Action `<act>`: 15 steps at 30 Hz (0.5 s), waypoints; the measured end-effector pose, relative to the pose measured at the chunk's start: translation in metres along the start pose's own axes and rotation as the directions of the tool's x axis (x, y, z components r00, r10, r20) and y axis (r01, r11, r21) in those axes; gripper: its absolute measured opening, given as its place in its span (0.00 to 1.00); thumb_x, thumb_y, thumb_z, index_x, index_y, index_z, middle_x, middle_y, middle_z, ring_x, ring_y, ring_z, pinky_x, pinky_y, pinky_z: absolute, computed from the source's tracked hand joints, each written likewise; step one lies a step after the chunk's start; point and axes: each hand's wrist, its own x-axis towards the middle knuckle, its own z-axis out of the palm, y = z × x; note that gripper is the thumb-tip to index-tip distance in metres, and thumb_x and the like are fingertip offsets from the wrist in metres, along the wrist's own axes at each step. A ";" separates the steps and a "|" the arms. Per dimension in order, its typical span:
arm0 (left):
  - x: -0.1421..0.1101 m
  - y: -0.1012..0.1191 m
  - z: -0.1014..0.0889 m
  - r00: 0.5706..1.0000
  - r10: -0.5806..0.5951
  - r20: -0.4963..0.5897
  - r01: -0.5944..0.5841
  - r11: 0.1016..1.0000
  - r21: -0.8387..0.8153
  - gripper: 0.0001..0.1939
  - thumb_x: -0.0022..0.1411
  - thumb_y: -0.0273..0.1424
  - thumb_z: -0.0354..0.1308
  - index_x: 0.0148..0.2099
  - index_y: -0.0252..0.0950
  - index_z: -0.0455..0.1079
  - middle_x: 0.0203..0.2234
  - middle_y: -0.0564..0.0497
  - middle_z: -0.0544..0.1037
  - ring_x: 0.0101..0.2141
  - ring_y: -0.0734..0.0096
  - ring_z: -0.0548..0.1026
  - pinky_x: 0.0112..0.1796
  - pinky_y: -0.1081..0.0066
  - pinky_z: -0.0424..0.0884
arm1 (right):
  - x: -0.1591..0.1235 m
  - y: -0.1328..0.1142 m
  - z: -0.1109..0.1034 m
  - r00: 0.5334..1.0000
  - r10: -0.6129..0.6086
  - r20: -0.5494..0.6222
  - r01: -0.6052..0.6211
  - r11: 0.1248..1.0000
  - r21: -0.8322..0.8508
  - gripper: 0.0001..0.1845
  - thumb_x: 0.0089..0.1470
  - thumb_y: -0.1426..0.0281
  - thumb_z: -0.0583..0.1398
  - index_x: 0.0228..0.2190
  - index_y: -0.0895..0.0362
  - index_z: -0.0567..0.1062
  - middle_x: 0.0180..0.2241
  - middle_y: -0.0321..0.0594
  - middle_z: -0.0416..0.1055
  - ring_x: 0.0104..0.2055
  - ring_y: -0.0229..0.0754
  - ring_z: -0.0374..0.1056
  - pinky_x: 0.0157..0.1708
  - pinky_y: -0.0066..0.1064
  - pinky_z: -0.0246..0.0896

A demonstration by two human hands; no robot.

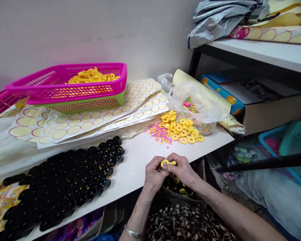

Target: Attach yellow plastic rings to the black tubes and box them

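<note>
Yellow rings (182, 129), pink basket (65, 83)

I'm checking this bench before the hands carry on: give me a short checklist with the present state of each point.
1. Yellow ring pinched by both hands, left hand and right hand: ok.
2. Loose yellow rings close by on the white table: ok.
3. Pink beads heaped beside them: ok.
4. Black caps ranked at left, apart from the hands: ok.
5. Bead seated in the held ring: cannot tell.
</note>
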 end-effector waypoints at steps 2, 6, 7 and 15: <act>-0.004 0.002 0.006 0.996 0.092 -0.020 -0.091 0.995 0.041 0.10 0.43 0.29 0.66 0.31 0.35 0.71 0.26 0.52 0.69 0.30 0.72 0.66 0.31 0.72 0.63 | -0.011 0.000 -0.009 0.993 -0.029 0.115 0.016 0.994 0.110 0.16 0.37 0.68 0.67 0.31 0.57 0.73 0.29 0.34 0.69 0.29 0.35 0.63 0.29 0.27 0.59; -0.011 0.011 0.008 0.963 0.259 0.079 -0.270 0.944 0.188 0.14 0.44 0.32 0.67 0.36 0.37 0.73 0.28 0.50 0.72 0.35 0.67 0.65 0.37 0.67 0.64 | -0.026 0.007 -0.030 0.965 -0.019 0.263 -0.081 0.927 0.365 0.24 0.37 0.69 0.67 0.40 0.56 0.72 0.40 0.41 0.70 0.41 0.41 0.65 0.40 0.32 0.60; -0.012 0.014 0.008 0.951 0.291 0.106 -0.308 0.927 0.215 0.13 0.45 0.32 0.66 0.36 0.37 0.73 0.27 0.50 0.72 0.36 0.66 0.65 0.37 0.67 0.64 | -0.028 0.008 -0.032 0.957 -0.004 0.289 -0.116 0.911 0.397 0.24 0.37 0.70 0.67 0.40 0.56 0.72 0.39 0.41 0.70 0.42 0.41 0.65 0.40 0.32 0.60; -0.021 0.022 0.023 0.830 0.459 0.317 -0.555 0.735 0.388 0.07 0.50 0.29 0.59 0.34 0.37 0.73 0.26 0.49 0.74 0.36 0.63 0.66 0.41 0.59 0.62 | -0.026 -0.002 -0.033 0.904 0.128 0.409 -0.248 0.934 0.257 0.31 0.24 0.78 0.70 0.38 0.59 0.74 0.33 0.35 0.71 0.36 0.37 0.65 0.35 0.26 0.58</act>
